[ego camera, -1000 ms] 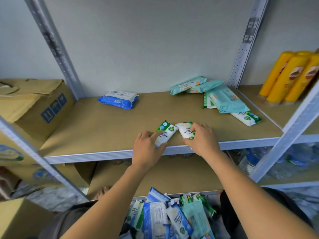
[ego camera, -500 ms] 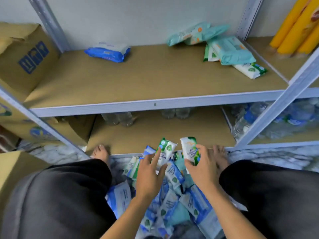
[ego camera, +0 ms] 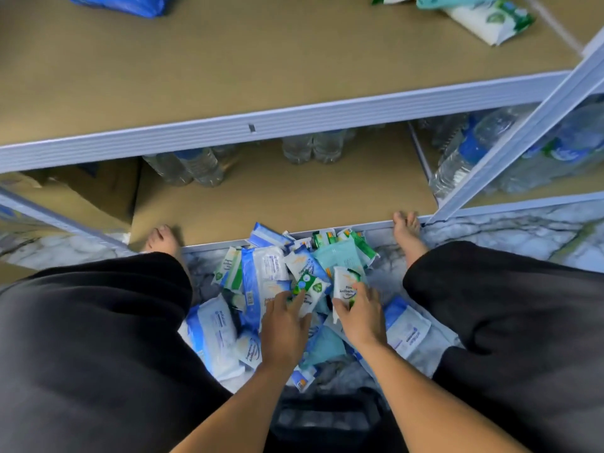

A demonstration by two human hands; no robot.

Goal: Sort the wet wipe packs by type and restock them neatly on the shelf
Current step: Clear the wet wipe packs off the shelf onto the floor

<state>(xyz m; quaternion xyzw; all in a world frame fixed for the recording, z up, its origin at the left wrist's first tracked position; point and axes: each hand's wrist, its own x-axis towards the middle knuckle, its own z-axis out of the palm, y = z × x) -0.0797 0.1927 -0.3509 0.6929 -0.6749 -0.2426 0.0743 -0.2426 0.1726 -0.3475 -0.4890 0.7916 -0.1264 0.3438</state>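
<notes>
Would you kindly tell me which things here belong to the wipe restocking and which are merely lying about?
For the job: small green pack in the left hand; second small pack in the right hand; pile of packs on the floor; shelf, with blue pack and white pack on it.

Lying about: water bottles; cardboard box.

We see glossy crinkled plastic film on the wet wipe packs (ego camera: 268, 273), matt brown wood-like shelf board (ego camera: 228, 60), smooth pale metal shelf frame (ego camera: 294, 124), clear plastic water bottles (ego camera: 199, 168), glossy marble-patterned floor (ego camera: 506, 230), our matt dark cloth trousers (ego camera: 81, 338)
</notes>
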